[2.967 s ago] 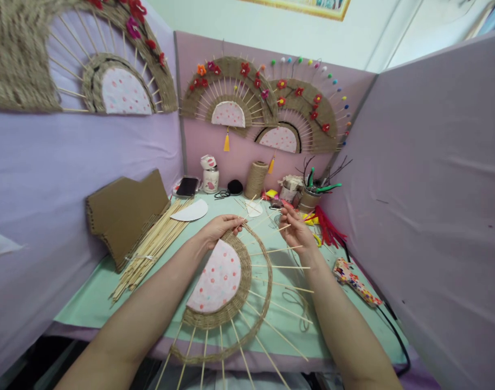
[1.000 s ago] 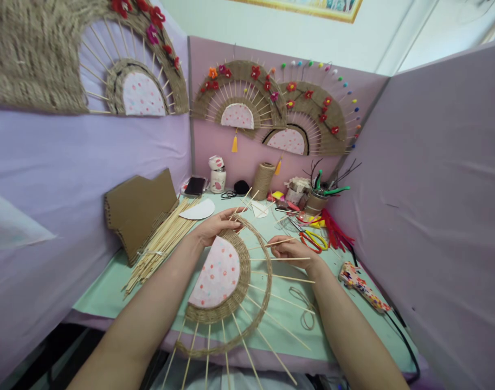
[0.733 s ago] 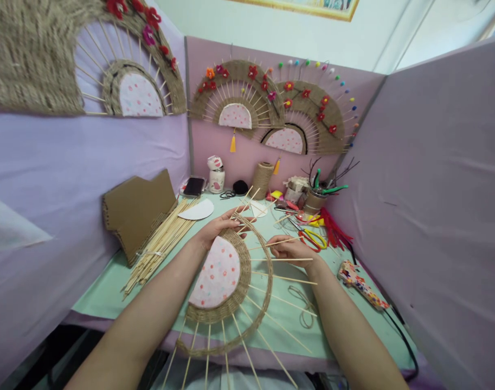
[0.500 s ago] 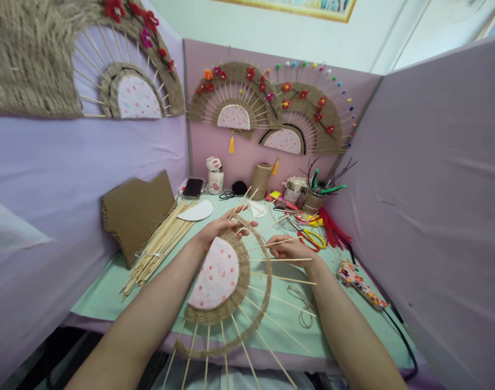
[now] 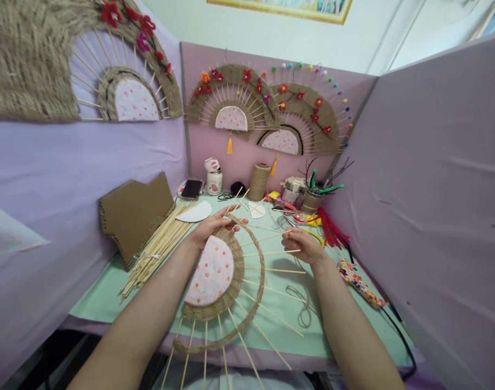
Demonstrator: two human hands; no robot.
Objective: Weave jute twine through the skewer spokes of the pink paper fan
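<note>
Two hands at work, well apart. Your left hand [image 5: 217,226] is clamped on the far end of the half-round fan [image 5: 238,265]; your right hand [image 5: 302,244] has its fingertips pinched together, apparently on the twine [image 5: 268,228] that runs across from the fan. Fan sits between your forearms, reaching past the near edge of the counter [image 5: 98,300]; can't tell if any of it rests there. Loose twine tail lies below your right hand.

Handling: fan should be light. Woven band looks firm, so hold there, by the straight side, as your left hand does. Dotted panel [image 5: 212,268] looks soft and could crease; keep thumb pressure low. Bare sticks [image 5: 285,271] pointing toward your right forearm look stiff but thin, likely to snap or splay if gripped at the tips. Outer ring [image 5: 262,271] is narrow, could slide along the sticks; poor grip spot. Twine looks limp, rough, not slippery; pinch it close to the sticks. Spare stick bundle [image 5: 149,260] lies outside your left forearm, patterned glue gun [image 5: 359,281] outside your right.
</note>
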